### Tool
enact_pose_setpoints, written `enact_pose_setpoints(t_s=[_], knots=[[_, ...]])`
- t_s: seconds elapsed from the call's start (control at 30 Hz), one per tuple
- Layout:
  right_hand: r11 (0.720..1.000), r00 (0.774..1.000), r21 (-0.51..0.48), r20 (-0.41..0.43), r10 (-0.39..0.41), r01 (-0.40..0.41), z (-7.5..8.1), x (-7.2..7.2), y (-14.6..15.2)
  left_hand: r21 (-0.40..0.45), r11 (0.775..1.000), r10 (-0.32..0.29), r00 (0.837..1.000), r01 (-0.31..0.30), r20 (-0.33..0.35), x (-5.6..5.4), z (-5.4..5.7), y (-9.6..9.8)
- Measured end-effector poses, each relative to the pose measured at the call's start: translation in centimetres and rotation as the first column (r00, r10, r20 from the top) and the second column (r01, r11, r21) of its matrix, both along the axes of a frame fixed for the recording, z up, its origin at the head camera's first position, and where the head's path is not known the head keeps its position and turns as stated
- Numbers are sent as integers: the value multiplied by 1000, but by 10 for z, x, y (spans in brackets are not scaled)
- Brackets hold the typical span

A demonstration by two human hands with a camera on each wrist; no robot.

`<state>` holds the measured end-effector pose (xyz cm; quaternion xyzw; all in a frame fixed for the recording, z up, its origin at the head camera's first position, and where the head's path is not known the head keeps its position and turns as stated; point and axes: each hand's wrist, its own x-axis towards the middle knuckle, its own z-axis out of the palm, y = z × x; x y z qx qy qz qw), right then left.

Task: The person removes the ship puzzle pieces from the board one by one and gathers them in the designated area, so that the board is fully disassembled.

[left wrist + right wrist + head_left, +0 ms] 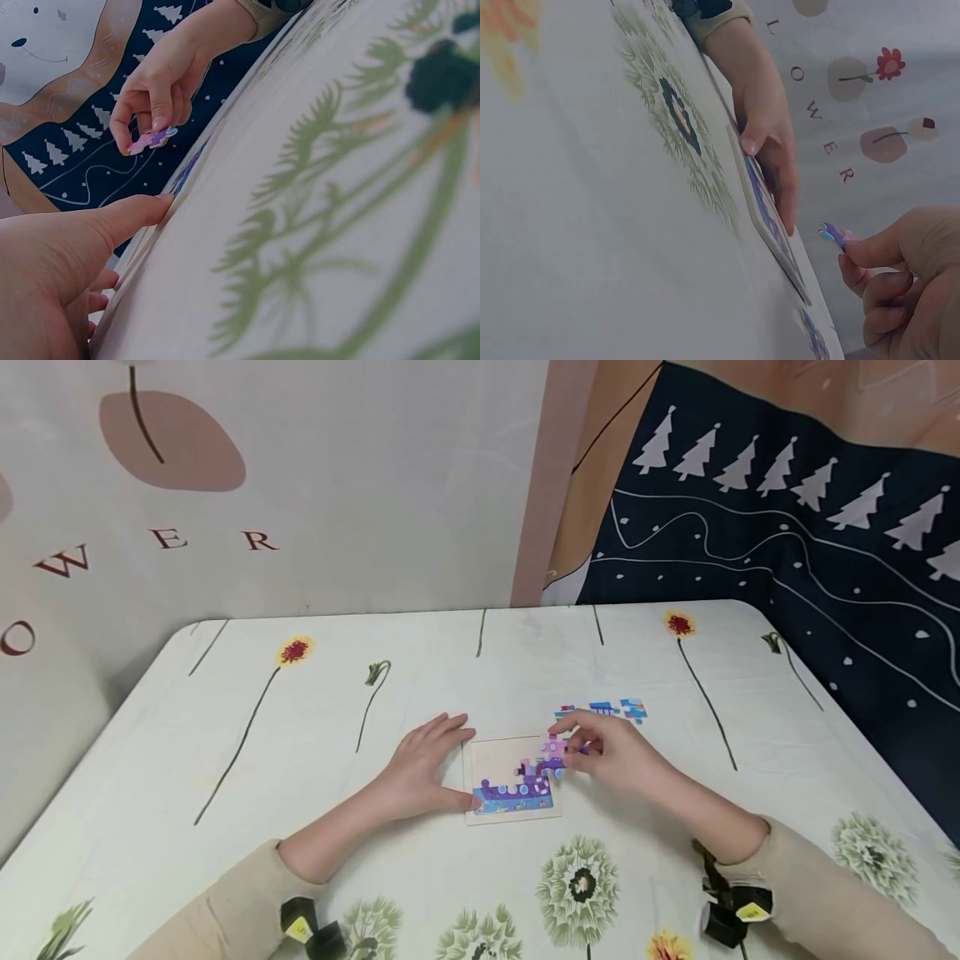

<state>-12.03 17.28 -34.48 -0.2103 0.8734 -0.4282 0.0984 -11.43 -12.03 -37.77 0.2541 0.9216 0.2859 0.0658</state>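
A small jigsaw board (495, 758) lies on the table, its lower part filled with blue and purple pieces and its upper left bare. My left hand (420, 774) rests at the board's left edge, fingers spread and thumb on the lower left corner. Above the board's right side, my right hand (615, 753) pinches a pink and purple puzzle piece (838, 235) between thumb and fingertips. In the left wrist view the held puzzle piece (152, 140) is raised off the board. Part of the board's right side is hidden behind the piece and the right fingers.
Loose puzzle pieces (633, 709) lie behind the board, partly hidden by the right hand. A white flower-print cloth (315, 727) covers the table. Behind it hang a pale curtain (375, 485) and a dark cloth with trees (750, 543).
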Motion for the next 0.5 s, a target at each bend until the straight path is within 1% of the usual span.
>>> enact_pose_setpoints(t_s=[0.3,0.5], knots=[[999,999,0,-5,-50,50,1,0,26,-4,1000,0,1000,0,8,0,1,0],[996,996,3,4,-85,85,0,-5,40,-7,1000,-2,1000,2,10,0,1,0]])
